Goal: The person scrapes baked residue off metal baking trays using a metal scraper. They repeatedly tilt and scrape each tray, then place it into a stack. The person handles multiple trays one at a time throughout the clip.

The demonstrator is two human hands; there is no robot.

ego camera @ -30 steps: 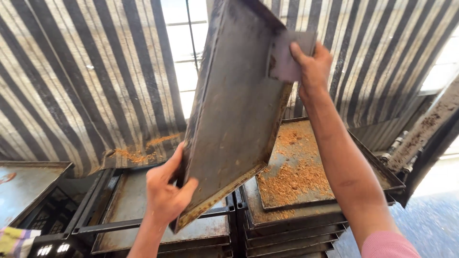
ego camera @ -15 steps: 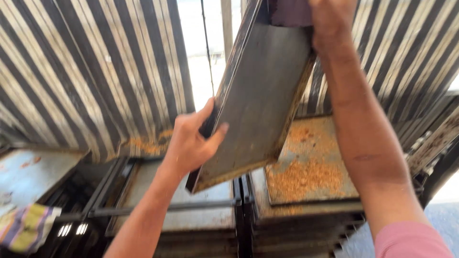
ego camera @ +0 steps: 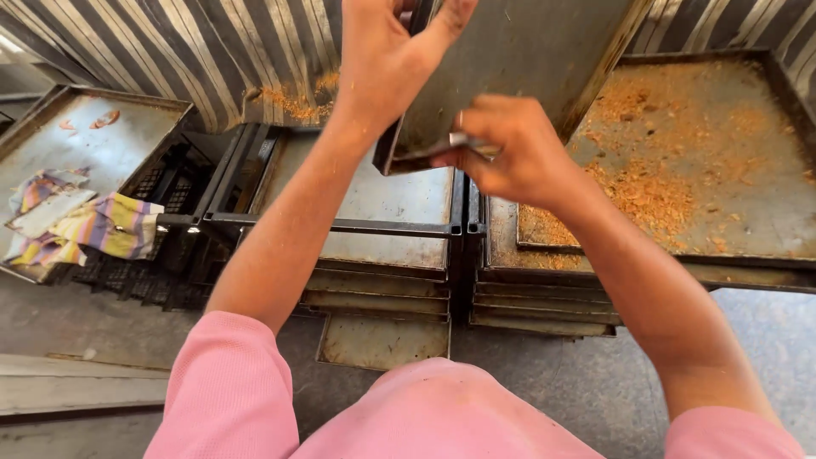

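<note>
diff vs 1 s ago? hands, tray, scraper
The right hand has dropped from the top edge of the held tray to its bottom corner, and the metal scraper came with it. The left hand has moved from the tray's lower edge up its left side. The camera now tilts lower. Unchanged: the tray stays tilted up, crumbs lie on the stacked tray, and the striped cloth sits at left.

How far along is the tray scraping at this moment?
Done: scraped crumbs lie piled on the top tray of the right stack. In hand: the left hand tilts a metal tray while the right hand holds a scraper at its lower edge. Left: the stacked trays below.
</note>
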